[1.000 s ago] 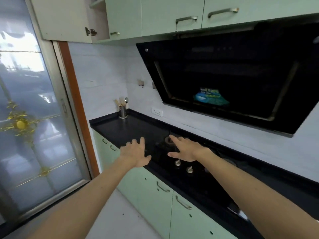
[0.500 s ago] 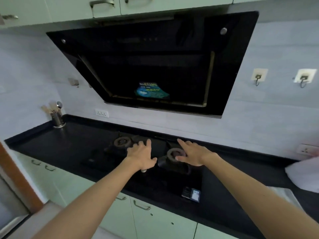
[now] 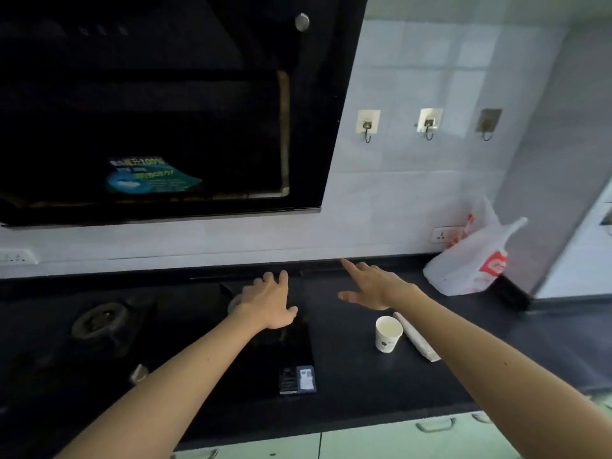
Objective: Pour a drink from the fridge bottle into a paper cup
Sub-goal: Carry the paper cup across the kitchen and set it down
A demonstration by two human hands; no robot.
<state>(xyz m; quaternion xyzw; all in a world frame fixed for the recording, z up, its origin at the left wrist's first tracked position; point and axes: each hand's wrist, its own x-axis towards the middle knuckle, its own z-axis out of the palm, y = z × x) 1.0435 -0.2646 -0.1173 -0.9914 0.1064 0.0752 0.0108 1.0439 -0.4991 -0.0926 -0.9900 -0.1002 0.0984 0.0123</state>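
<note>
- The paper cup (image 3: 388, 333) stands upright, mouth up and seemingly empty, on the dark countertop (image 3: 347, 369), just right of the hob's (image 3: 185, 339) right edge.
- A long white sleeve (image 3: 415, 336), perhaps a wrapped stack of cups, lies touching or just beside the cup on its right; its long axis runs from behind the cup toward the front-right.
- The right hand (image 3: 374, 288) hangs palm down behind the cup, toward the wall, fingers spread and holding nothing; the right forearm passes just right of the cup, over the sleeve.
- The left hand (image 3: 270, 303) hovers left of the cup, over the hob's right burner, also spread flat and empty.
- The right hand is the nearer of the two; the cup lies in front of it and slightly right, toward the person.
- No bottle and no fridge are in view. A white plastic bag (image 3: 470, 263) sits well right of the cup against the wall.
- My judgement: the cup is already placed, so the pour has not begun and the bottle must be fetched from elsewhere; on return, the right hand is better placed to steady the cup.
</note>
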